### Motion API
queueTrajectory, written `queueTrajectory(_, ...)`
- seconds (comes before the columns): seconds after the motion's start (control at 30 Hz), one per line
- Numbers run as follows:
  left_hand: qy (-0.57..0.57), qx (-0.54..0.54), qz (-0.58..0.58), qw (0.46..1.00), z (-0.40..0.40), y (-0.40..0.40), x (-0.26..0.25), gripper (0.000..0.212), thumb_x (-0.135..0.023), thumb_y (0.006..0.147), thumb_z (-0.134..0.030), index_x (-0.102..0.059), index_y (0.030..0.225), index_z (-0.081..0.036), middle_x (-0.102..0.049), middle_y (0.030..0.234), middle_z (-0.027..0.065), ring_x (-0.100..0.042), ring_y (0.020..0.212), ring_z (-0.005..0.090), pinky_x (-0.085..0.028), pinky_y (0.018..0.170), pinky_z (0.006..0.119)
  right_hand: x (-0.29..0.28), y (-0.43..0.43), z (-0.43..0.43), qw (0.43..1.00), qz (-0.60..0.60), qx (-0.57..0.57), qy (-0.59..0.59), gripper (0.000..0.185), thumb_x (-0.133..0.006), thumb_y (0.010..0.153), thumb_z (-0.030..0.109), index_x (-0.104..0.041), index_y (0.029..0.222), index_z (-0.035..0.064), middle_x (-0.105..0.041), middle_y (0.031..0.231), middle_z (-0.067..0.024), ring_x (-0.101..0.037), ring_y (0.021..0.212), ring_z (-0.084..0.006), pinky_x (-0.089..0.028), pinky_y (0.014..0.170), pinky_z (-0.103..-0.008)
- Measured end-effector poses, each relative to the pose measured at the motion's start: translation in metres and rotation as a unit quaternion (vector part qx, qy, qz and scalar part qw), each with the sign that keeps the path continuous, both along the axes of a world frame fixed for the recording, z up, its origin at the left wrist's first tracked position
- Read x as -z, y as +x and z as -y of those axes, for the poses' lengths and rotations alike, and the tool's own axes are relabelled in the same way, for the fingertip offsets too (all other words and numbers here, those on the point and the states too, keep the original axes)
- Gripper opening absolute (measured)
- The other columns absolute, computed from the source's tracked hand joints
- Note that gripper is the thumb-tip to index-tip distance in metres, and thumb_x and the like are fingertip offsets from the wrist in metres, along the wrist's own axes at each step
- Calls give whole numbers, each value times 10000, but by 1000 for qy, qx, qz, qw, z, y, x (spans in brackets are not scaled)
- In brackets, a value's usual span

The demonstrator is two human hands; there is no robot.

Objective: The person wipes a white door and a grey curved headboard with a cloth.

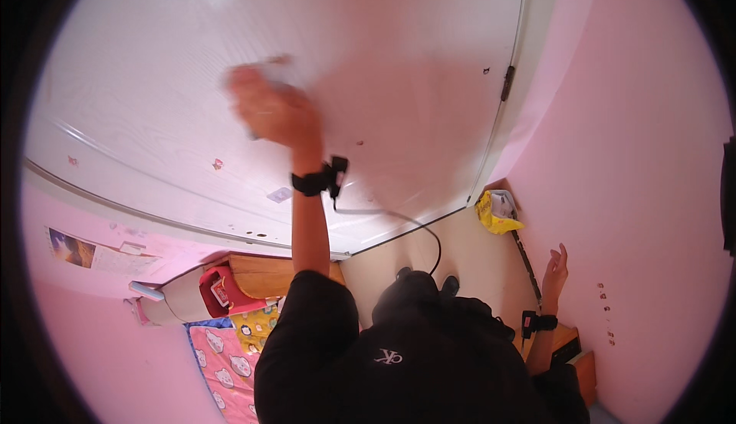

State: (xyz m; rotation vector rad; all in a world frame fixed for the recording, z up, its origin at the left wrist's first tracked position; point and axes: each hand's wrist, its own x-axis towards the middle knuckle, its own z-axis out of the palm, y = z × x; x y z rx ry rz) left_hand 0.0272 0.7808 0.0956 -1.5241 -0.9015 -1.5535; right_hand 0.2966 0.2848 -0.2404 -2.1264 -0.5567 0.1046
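My left hand [276, 108] is raised against or close before a white door [402, 108]; motion blurs it. A greyish thing shows at its edges, too blurred to name, and the fingers seem curled round it. Small stickers [217, 164] dot the door's surface. My right hand [555, 269] hangs out to the right near the pink wall [632, 194], with its fingers apart and nothing in it. Each wrist wears a black strap with a small device, and a cable runs from the left one.
A yellow plastic bag [497, 211] stands at the foot of the right wall. At lower left are a wooden cabinet [259, 274], a red box [215, 292] and a pink patterned cloth [224, 361]. A dark hinge [508, 83] sits on the door's right edge.
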Motion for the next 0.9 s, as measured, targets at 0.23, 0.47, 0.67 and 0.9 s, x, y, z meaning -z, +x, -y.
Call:
queueTrajectory(0.23, -31, 49, -440, 896, 17, -14, 113, 391, -555, 910, -174, -579, 1300, -157, -511, 1401, 20, -492, 1270, 159, -363, 1035, 413, -75, 3, -60, 988, -8, -146, 45, 466, -452, 918, -15, -442, 1378, 60, -637, 1127, -181, -626, 1026, -268, -496, 865, -348)
queueTrajectory(0.47, -32, -1, -156, 987, 17, 35, 13, 429, -525, 890, -86, -568, 1316, -117, -492, 1425, 44, -478, 1293, 225, -331, 1055, 433, -104, -40, -141, 960, 7, -257, 111, 370, -465, 894, -67, -536, 1250, -1, -612, 1197, -174, -600, 1111, -284, -447, 962, -331)
queueTrajectory(0.67, 0, -7, -144, 990, 13, 42, -3, 402, -486, 916, -96, -572, 1308, -105, -497, 1421, 57, -467, 1304, 249, -323, 1064, 442, -161, -84, -225, 920, 50, -348, 171, 394, -499, 862, -90, -537, 1242, 5, -592, 1195, -183, -593, 1093, -322, -469, 927, -358)
queueTrajectory(0.9, 0, 37, -249, 968, 9, 8, 37, 311, -550, 921, -141, -601, 1225, -185, -557, 1349, 25, -529, 1228, 190, -366, 1013, 410, -281, -111, -319, 869, 168, -361, 295, 424, -465, 865, -101, -513, 1279, -16, -590, 1229, -178, -575, 1140, -324, -443, 975, -367)
